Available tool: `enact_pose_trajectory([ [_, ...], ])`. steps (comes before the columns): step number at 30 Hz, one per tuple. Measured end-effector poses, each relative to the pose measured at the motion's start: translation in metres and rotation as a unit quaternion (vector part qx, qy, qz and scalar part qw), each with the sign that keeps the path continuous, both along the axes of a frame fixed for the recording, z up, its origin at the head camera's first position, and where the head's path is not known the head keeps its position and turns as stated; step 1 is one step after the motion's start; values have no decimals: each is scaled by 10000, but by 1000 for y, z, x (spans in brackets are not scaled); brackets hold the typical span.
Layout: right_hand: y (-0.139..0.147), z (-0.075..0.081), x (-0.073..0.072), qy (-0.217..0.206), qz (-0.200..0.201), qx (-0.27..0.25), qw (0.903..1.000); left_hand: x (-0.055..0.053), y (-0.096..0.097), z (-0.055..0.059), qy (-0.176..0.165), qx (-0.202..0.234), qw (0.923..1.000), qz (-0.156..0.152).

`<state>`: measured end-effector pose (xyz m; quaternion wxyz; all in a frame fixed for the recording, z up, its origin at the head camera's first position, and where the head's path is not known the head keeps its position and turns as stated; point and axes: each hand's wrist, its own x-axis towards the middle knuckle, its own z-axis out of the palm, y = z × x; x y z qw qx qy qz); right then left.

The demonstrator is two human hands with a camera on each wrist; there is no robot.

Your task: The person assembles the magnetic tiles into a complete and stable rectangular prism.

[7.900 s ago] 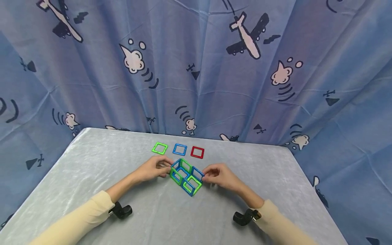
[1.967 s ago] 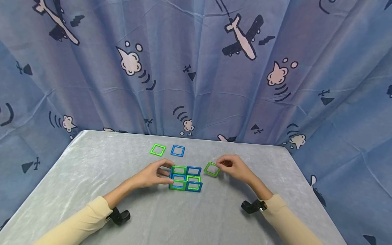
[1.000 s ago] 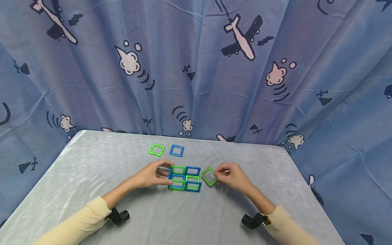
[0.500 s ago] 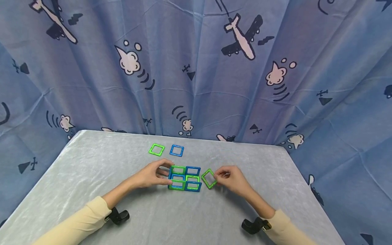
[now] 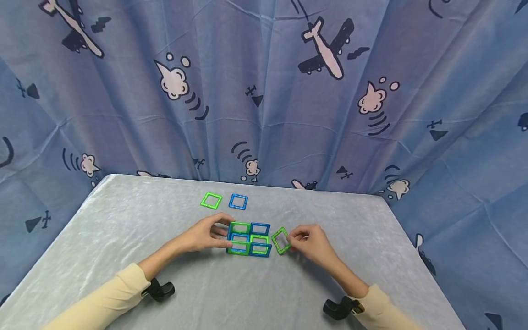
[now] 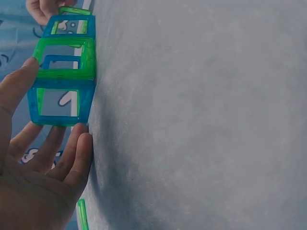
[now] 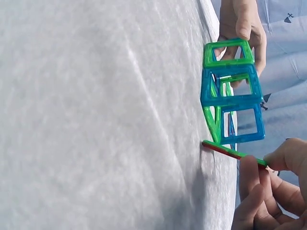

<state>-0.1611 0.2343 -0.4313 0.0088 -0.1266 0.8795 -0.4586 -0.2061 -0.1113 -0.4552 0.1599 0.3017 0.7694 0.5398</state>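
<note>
An open-topped frame of blue and green square magnetic tiles (image 5: pixel 250 239) stands on the table. At its left end my left hand (image 5: pixel 204 235) grips it, thumb at the near wall and fingers toward the far side. My right hand (image 5: pixel 312 243) pinches a green square magnetic tile (image 5: pixel 274 239), tilted, just off the frame's right end. In the right wrist view, this tile (image 7: pixel 232 152) has a red layer along its underside, and its lower edge is close to the frame's end. The left wrist view shows the thumb touching a corner of the frame (image 6: pixel 64 74).
Behind the frame, a loose green square tile (image 5: pixel 211 200) and a loose blue square tile (image 5: pixel 238 201) lie flat. A pale cloth covers the table (image 5: pixel 185 293). A blue patterned curtain (image 5: pixel 264 114) hangs along the back edge.
The frame has been turned square-on since the earliest frame, and the red tile has left the back row. Lately my right hand has brought the green tile nearer and tilted it; my left stays put.
</note>
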Motion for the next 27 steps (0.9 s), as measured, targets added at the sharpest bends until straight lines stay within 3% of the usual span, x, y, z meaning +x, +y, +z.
enact_pose_trajectory([
  [7, -8, -1, -1, -64, -230, 103, 9997, -1, 0, 0, -13, 10, 10000, -23],
  [27, -21, 2, -1, -433, -332, -258, 9982, 0, 1, 2, -33, 21, 10000, -7],
])
